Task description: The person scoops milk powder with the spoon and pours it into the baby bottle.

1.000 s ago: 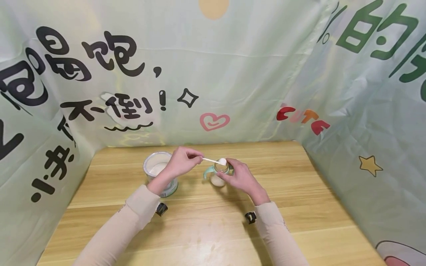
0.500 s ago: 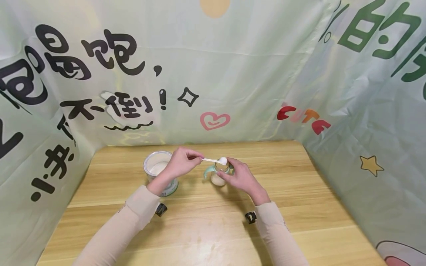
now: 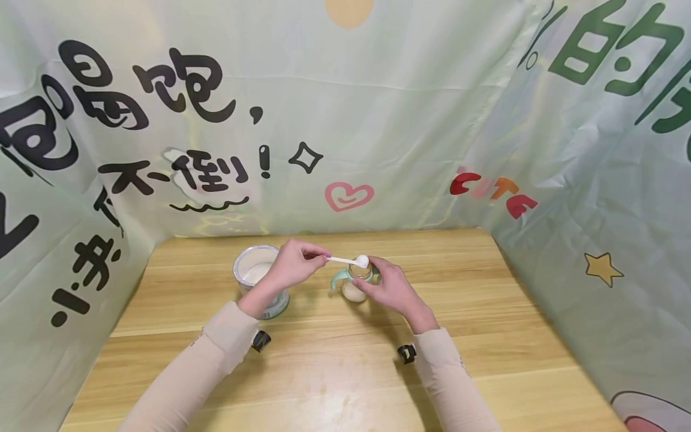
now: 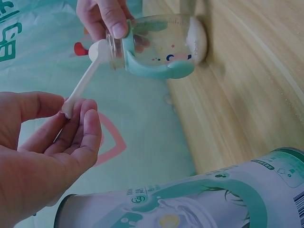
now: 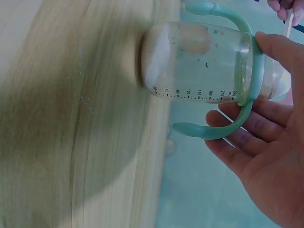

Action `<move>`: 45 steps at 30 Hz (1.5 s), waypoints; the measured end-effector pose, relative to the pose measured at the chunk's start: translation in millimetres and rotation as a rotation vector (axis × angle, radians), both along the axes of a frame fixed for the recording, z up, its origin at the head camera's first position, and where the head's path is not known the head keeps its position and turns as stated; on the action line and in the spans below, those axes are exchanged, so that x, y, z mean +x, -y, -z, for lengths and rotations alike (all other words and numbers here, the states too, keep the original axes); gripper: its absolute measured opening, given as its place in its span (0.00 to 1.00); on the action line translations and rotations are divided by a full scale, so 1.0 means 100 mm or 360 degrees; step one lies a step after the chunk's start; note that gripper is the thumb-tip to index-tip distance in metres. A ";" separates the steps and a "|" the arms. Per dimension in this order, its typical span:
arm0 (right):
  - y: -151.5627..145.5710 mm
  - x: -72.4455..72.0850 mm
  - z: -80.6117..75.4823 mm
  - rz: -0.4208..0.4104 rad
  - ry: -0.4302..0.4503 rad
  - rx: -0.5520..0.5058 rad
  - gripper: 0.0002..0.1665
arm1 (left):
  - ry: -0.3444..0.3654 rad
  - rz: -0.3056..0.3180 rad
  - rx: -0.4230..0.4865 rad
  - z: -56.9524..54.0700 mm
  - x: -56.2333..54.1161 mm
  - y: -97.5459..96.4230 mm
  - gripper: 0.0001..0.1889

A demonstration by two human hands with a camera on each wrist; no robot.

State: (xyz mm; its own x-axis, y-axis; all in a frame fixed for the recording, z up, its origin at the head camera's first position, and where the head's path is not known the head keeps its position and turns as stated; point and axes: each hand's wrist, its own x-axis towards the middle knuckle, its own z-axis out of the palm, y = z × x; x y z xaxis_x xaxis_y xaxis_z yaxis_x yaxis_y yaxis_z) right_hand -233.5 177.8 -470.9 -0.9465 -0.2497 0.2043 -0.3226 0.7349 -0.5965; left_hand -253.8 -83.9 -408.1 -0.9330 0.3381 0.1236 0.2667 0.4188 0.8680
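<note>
In the head view my left hand [image 3: 293, 264] pinches the handle end of a white measuring scoop [image 3: 361, 261]. The scoop's bowl is held at the open mouth of a clear baby bottle [image 3: 354, 293]. My right hand [image 3: 390, 289] grips that bottle near its neck, thumb and fingers around the mint-green collar [image 5: 257, 71] with two handles. The bottle stands upright on the table, whitish powder [image 5: 156, 54] at its bottom, as the right wrist view shows. Thumb and fingertips of the left hand meet on the scoop handle [image 4: 83, 83] in the left wrist view.
An open milk powder can [image 3: 274, 307] stands left of the bottle, partly behind the left wrist; pale powder shows inside. The wooden table [image 3: 335, 372] is bordered by printed cloth walls [image 3: 410, 150] at the back and sides. Fine specks lie on the wood near the bottle.
</note>
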 end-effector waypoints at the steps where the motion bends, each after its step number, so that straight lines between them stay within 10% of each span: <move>1: 0.00 0.00 0.00 0.0000 0.0001 -0.0001 0.36 | 0.0002 -0.0001 0.0001 0.00 0.00 0.00 0.08; 45: 0.25 -0.04 -0.33 -0.0102 0.0023 0.0032 0.44 | -0.0019 -0.0339 0.0398 -0.17 -0.03 0.27 0.13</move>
State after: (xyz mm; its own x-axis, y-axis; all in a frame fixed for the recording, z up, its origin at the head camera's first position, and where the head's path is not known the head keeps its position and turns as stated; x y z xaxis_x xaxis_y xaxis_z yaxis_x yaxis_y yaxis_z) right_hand -237.4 153.2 -438.3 -0.9312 -0.3141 0.1849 -0.3610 0.7249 -0.5867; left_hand -256.9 -110.7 -391.2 -0.9774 0.0934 0.1894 0.2068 0.2406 0.9483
